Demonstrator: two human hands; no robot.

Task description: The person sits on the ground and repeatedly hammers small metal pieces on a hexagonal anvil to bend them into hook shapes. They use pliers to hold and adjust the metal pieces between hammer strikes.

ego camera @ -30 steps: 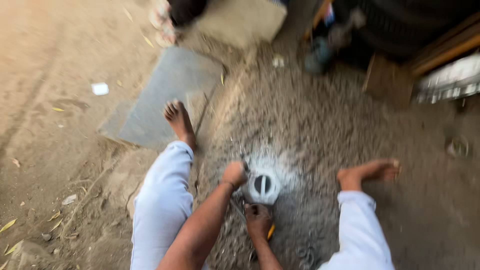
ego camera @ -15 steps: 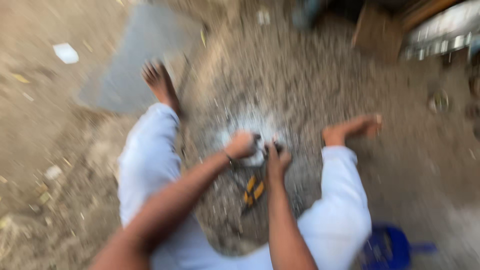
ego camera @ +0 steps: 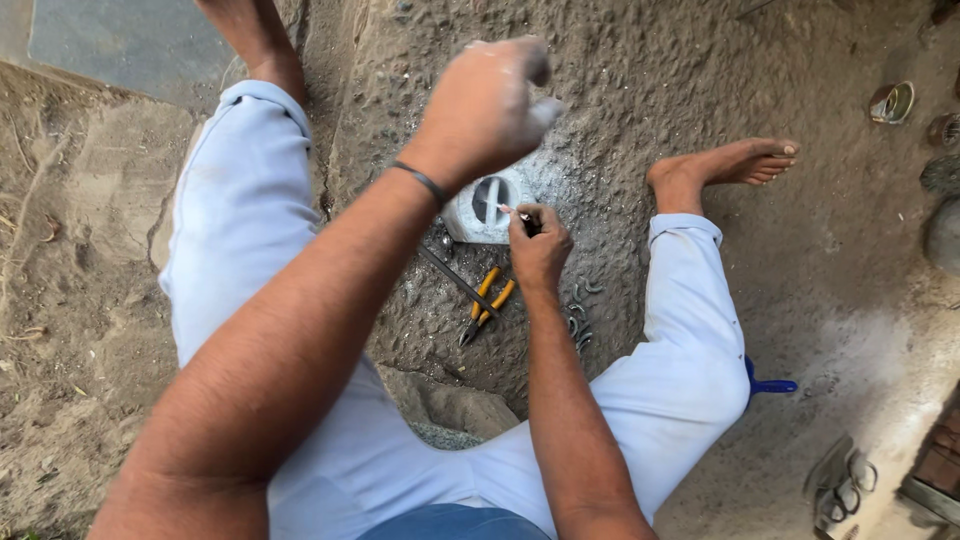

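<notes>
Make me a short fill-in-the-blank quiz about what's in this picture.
1. The pliers on the ground have ____ handles.
2. The left hand is raised, with a dark ____ at its wrist.
3. The right hand holds a small tool against the white ____.
4. The person's feet are ____.

Missing words: orange; band; block; bare

A single view was given, taken from a camera worn on the head and aimed steeply down along both forearms. The ground between the spread legs was seen at close range, the raised left hand nearest the lens. No second view was supplied, so nothing was shared.
</notes>
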